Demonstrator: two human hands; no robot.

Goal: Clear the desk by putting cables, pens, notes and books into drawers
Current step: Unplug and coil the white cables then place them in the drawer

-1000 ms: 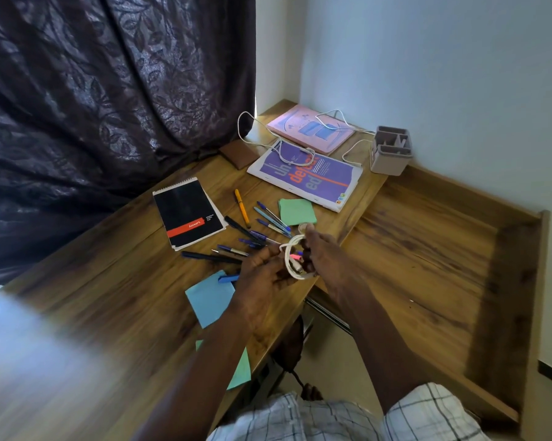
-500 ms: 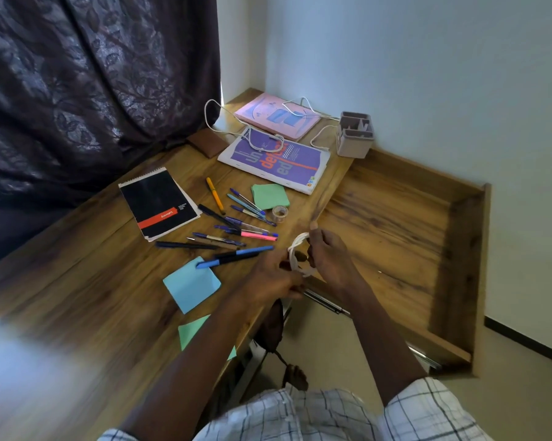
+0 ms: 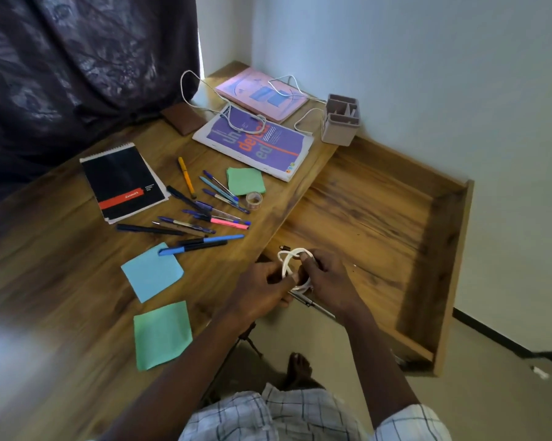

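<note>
Both hands hold a coiled white cable (image 3: 288,261) over the near left corner of the open wooden drawer (image 3: 379,224). My left hand (image 3: 261,289) pinches one side of the coil and my right hand (image 3: 327,280) grips the other. On the desk (image 3: 61,281) lie several pens (image 3: 204,214), a black notepad (image 3: 123,183), blue (image 3: 152,272) and green (image 3: 161,334) sticky notes, a purple book (image 3: 255,144) and a pink book (image 3: 261,93). A second white cable (image 3: 204,90) trails loose across both books.
A grey pen holder (image 3: 340,119) stands by the wall at the desk's far right corner. A small tape roll (image 3: 254,198) and a brown wallet (image 3: 183,118) lie on the desk. A dark curtain (image 3: 77,58) hangs on the left. My bare foot (image 3: 298,369) shows below the desk edge.
The hands have carried the coiled cable from above the pens rightward, off the desk edge and over the open drawer. The camera has turned right and shows more of the drawer.
</note>
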